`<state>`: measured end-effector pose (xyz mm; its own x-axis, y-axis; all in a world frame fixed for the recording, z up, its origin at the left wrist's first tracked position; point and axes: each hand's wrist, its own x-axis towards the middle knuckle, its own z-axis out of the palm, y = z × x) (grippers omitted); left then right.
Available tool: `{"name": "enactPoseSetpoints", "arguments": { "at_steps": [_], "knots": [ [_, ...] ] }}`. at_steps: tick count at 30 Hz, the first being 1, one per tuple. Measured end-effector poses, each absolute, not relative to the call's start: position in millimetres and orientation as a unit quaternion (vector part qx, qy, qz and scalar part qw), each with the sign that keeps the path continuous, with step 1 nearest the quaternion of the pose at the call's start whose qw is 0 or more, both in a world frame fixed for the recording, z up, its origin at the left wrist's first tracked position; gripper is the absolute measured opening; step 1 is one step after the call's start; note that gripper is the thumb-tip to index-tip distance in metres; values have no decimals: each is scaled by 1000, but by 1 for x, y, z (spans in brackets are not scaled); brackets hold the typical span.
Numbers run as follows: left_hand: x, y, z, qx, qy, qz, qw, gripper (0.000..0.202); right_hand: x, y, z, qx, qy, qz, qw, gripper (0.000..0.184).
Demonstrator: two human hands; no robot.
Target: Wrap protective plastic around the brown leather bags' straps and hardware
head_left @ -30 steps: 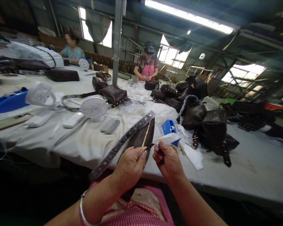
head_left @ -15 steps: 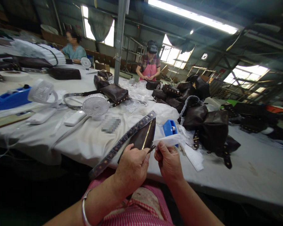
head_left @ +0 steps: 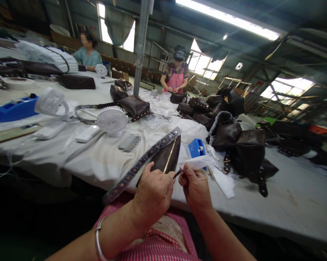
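Note:
A dark brown leather bag [head_left: 167, 156] with a gold zipper lies at the table's front edge, tilted toward me. Its studded strap [head_left: 144, 165], wrapped in clear film, runs along its left side and down over the edge. My left hand [head_left: 154, 190] is closed over the bag's near end, thumb and fingers by a thin dark zipper pull [head_left: 178, 173]. In my right hand [head_left: 194, 185], a strip of thin white wrapping [head_left: 197, 162] is pinched between thumb and fingers, touching the pull's tip. Part of the bag is hidden under my left hand.
Just beyond my right hand stands a blue tape dispenser [head_left: 197, 148]. Dark bags [head_left: 249, 148] are piled to the right. White fans [head_left: 112, 120], a phone [head_left: 15, 133] and another blue dispenser [head_left: 13, 108] are at left. A metal post [head_left: 141, 47] rises mid-table; a co-worker [head_left: 175, 74] stands beyond.
My left hand's fingers have shifted slightly along the zipper pull, and its tip now reaches my right fingers. The white strip has stayed in my right hand. The view has moved slightly.

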<state>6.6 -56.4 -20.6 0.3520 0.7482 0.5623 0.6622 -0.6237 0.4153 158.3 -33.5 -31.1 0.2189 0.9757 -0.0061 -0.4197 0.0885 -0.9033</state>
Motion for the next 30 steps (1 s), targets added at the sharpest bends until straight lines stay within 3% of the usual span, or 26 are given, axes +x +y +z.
{"name": "enactPoseSetpoints", "arguments": {
  "at_steps": [10,20,25,30],
  "knots": [
    [4,-60,-22,821,439,362,50,28,156,-34,-31,-425,-330,523,661,29],
    [2,-54,-12,784,464,320,259,33,162,-37,-39,-423,-356,550,626,29],
    [2,-49,-9,768,450,345,296,35,166,-41,-42,-447,-441,535,565,36],
    [-11,-54,-13,753,416,419,290,11,172,-41,-37,-465,-467,519,545,38]
  ]
}}
